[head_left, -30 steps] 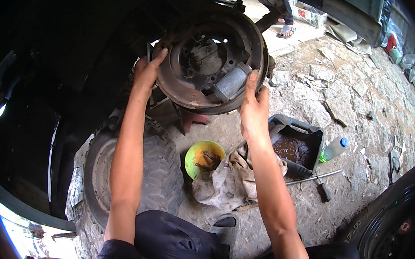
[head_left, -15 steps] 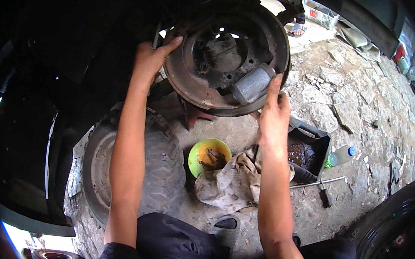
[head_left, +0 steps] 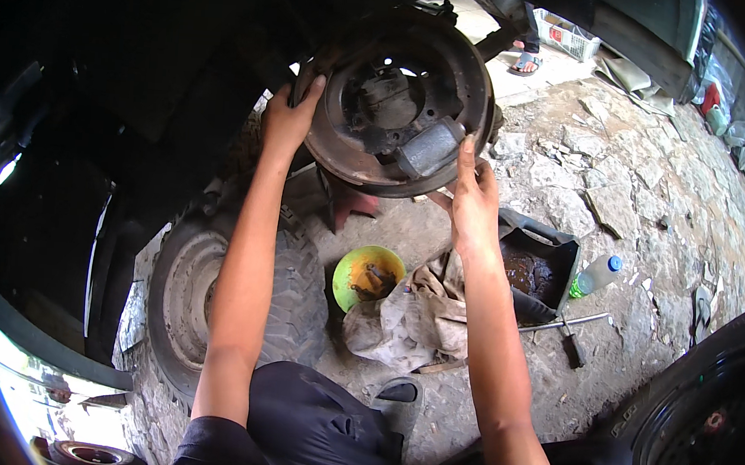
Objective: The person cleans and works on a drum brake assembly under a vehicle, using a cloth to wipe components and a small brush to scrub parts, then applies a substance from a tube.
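Observation:
Both my hands hold a dark round metal plate, apparently a brake backing plate (head_left: pixel 335 148), with a wide rim, a central opening and bolt holes. My left hand (head_left: pixel 287 123) grips its left edge, thumb on the front, other fingers mostly hidden behind. On the lower right edge is my right hand (head_left: pixel 475 205), its thumb up by a grey metal block (head_left: pixel 430 148) on the plate's face and its fingers partly behind the rim. Behind the central opening, a round dark metal part (head_left: pixel 390 100) shows. A red stand (head_left: pixel 355 205) is below the plate.
A knobby tyre (head_left: pixel 287 287) lies at left. Below the plate are a yellow-green bowl (head_left: pixel 344 293) with small parts and a dirty cloth (head_left: pixel 400 329). An open black container (head_left: pixel 530 269), a bottle (head_left: pixel 596 277) and a metal bar (head_left: pixel 587 319) lie right; another wheel (head_left: pixel 696 428) stands lower right.
The plate and both hands have come closer to the round part behind, which now fills more of the central opening. The whole view has also shifted slightly.

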Motion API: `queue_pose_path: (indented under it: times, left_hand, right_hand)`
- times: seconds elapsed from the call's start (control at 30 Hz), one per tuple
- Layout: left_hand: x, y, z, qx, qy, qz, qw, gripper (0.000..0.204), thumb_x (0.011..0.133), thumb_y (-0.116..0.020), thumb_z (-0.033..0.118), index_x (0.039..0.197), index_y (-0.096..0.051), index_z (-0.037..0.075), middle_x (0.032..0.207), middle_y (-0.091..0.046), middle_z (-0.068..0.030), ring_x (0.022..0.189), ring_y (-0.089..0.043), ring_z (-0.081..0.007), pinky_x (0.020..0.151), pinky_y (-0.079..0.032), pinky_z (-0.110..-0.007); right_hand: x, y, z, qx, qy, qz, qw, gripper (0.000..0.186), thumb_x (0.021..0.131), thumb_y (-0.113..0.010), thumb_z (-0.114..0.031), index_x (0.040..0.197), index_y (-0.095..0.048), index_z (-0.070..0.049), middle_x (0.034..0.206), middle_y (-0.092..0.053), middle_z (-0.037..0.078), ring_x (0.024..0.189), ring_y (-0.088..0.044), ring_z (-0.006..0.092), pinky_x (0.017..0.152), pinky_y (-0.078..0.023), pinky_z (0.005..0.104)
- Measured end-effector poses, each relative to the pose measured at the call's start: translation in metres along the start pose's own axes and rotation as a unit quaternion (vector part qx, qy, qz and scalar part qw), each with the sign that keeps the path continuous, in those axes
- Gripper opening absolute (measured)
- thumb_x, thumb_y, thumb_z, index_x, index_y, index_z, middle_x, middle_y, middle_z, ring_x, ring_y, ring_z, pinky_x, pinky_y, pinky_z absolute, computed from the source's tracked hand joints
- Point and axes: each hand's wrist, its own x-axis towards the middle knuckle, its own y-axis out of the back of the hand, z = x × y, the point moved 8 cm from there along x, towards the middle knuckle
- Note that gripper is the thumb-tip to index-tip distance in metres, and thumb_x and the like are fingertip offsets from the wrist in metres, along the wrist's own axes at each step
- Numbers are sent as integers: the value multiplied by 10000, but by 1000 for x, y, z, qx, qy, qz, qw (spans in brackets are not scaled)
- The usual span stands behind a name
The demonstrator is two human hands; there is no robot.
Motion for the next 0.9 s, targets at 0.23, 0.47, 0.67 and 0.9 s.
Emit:
queue_pose_path:
  times: [0.23, 0.47, 0.67, 0.9]
  left_hand:
    - [-20, 18, 12, 101, -66, 65, 991, 574, 919, -687, 546, 1070, -699, -8, 973, -725, -242, 955, -707, -379, 852, -528, -437]
    - [-58, 36, 65, -118, 2, -34, 992, 476, 1073, -510, 440, 1071, -669, -8, 885, -643, -69, 710, -577, -150, 687, -472, -285]
    - [-102, -32, 152, -327, 93, -299, 892, 560, 1101, -345, 496, 1157, -654, 33, 1076, -715, -125, 973, -635, -195, 872, -486, -347]
    - [-113, -43, 177, -454, 176, -293, 823, 607, 1091, -318, 553, 1312, -606, 67, 1148, -683, -75, 1093, -612, -185, 959, -475, -366]
  right_hand:
    - [1, 17, 3, 47, -18, -51, 997, 582, 1039, -594, -424, 1278, -520, 102, 1176, -642, 186, 1041, -698, 273, 871, -616, 400]
    - [-9, 72, 8, -150, 123, 120, 974, 399, 1022, -653, -248, 1284, -555, 36, 1024, -680, 119, 851, -673, 146, 729, -531, 263]
    - [-36, 51, -43, -77, 231, -25, 970, 443, 914, -729, -79, 1321, -565, -24, 1004, -661, 95, 875, -653, 158, 760, -535, 297]
    - [-63, -37, -137, -39, 416, -227, 880, 685, 785, -873, -139, 1373, -542, -26, 1124, -663, 120, 924, -694, 203, 770, -559, 321]
